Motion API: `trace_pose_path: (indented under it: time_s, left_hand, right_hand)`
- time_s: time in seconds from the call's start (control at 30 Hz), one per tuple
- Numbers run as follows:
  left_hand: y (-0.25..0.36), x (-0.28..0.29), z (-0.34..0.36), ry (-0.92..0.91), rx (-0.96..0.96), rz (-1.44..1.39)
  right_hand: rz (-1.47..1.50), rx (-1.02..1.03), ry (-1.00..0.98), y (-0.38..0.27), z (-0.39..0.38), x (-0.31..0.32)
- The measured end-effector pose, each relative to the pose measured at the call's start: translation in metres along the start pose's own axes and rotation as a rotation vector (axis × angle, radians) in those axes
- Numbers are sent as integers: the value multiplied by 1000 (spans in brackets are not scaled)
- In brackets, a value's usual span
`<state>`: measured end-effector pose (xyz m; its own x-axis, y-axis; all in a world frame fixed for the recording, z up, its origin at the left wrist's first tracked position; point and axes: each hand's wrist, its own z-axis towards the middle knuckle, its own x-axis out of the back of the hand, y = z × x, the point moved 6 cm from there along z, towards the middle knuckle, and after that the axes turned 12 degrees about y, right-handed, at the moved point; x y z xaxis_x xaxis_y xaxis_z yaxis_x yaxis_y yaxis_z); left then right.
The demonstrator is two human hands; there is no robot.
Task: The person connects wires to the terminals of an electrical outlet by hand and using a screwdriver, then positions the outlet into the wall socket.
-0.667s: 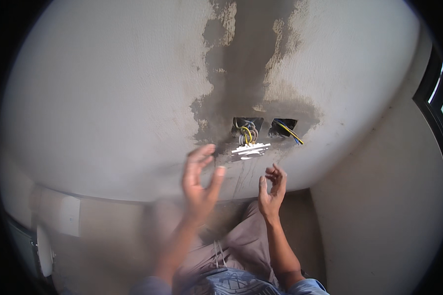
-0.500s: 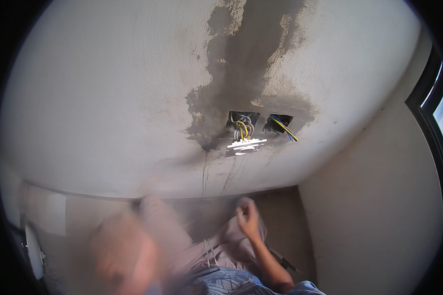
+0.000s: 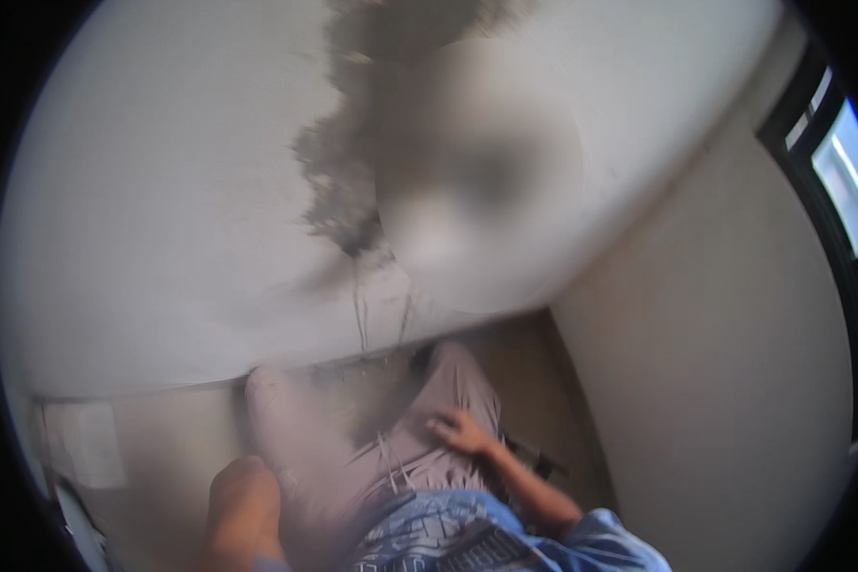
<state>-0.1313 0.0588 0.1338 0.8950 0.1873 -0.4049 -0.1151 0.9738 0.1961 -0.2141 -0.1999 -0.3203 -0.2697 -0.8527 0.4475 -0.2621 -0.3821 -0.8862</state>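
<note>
My right hand (image 3: 456, 431) rests low on my right thigh in pinkish-grey trousers (image 3: 429, 396), its fingers loosely spread and nothing seen in them. My left hand and forearm (image 3: 243, 505) are down at the lower left, beside my left leg; they are soft with blur and the fingers are hidden. Ahead of me is the white wall (image 3: 162, 191) with a dark grey plastered band (image 3: 353, 114) running up it. A blurred round patch covers the area right of that band, so the boxes and wires there cannot be made out. My blue patterned shirt (image 3: 429, 534) fills the lower edge.
A side wall (image 3: 696, 362) meets the front wall at my right, with a dark-framed window (image 3: 801, 143) above it. The floor (image 3: 553, 400) shows around my legs. A dark long object (image 3: 543, 465) lies behind my right forearm. A pale flat piece (image 3: 86, 443) is at the left.
Both my hands have dropped from in front of the wall boxes, the right onto my thigh, the left to the lower left. The view has shifted, and the boxes are now blurred out.
</note>
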Motion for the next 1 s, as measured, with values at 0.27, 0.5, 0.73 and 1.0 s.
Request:
trace_pose_path:
  time_s: [0.27, 0.5, 0.73, 1.0]
  left_hand:
    - [-71, 0, -43, -89, 470, -262]
    - [-83, 4, -50, -185, 921, -133]
    - [-204, -83, -94, -432, 1025, -532]
    - [-202, -76, -232, -702, 1575, -180]
  right_hand:
    - [156, -402, 1364, 108, -210, 215]
    - [431, -714, 1723, 194, -367, 149]
    - [383, -1057, 1752, 278, -424, 42]
    - [29, -993, 1278, 257, -405, -50]
